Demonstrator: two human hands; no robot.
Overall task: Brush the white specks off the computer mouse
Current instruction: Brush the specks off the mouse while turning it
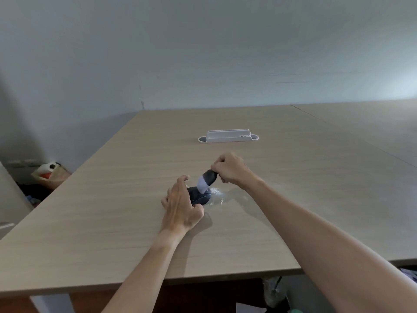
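Mid-table (pixel 135 199): brush (pixel 206 180) on mouse (pixel 200 196).

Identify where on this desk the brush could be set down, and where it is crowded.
Free: the bare wood between the left hand and the desk's near edge, and the strip between the right hand and the white cable tray. Crowded: around the mouse, brush and white specks.
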